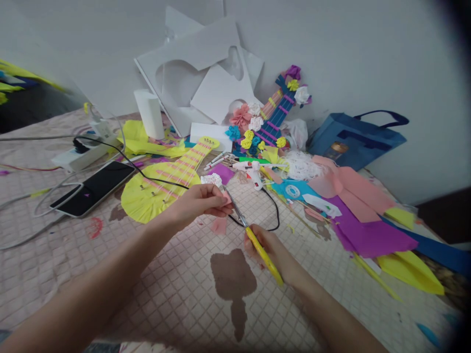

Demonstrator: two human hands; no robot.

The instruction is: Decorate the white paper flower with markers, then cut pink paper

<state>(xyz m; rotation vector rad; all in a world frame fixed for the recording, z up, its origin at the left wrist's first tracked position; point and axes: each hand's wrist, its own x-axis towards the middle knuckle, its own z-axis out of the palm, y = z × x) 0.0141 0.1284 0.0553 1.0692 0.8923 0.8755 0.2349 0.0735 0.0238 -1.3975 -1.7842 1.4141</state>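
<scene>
My left hand (206,200) pinches a small piece of pink paper (226,198) near the middle of the table. In my right hand (267,247) are yellow-handled scissors (263,252), their blades pointing up and left to the pink paper. Below my left fingers another pink scrap (219,225) lies on the tabletop. Just behind my left hand sit a crumpled white paper piece (211,180) and a yellow banjo-like paper shape (143,198) with pink strips. A white glue gun (253,176) lies beyond the scissors, its black cable curving round to the right.
At left are a black phone (97,189), a power strip (79,156) and cables. Behind stand a white roll (150,115), cut white boards (206,44) and a flowered blue paper guitar (275,117). Purple paper (371,238) and a blue bag (356,142) are at right.
</scene>
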